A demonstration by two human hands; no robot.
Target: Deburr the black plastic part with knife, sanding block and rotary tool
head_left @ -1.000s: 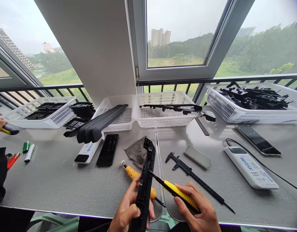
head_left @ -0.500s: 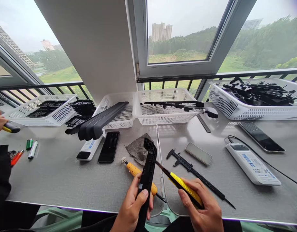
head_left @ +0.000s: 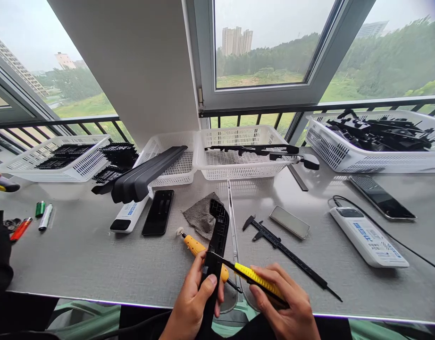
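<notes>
A long black plastic part (head_left: 219,231) with a ribbed, bent upper end is gripped near its lower half by my left hand (head_left: 194,297). My right hand (head_left: 286,302) is closed round a yellow and black utility knife (head_left: 258,278). The knife's blade meets the part just above my left thumb. Behind the part lies a yellow rotary tool (head_left: 194,245), partly covered by it. A grey cloth (head_left: 199,217) rests on the table beyond. Right of the knife are a black caliper (head_left: 281,248) and a flat metallic block (head_left: 289,222).
White baskets (head_left: 244,174) line the back, the right one (head_left: 376,163) piled with black parts. Curved black covers (head_left: 150,174) lean across another. Two phones (head_left: 158,212) and white boxy devices (head_left: 369,238) lie on the table (head_left: 97,264). At far left, another person's hand holds a tool (head_left: 7,184).
The knife blade has moved down along the black part, from near its bend to close above my left thumb. My right hand has shifted left with it.
</notes>
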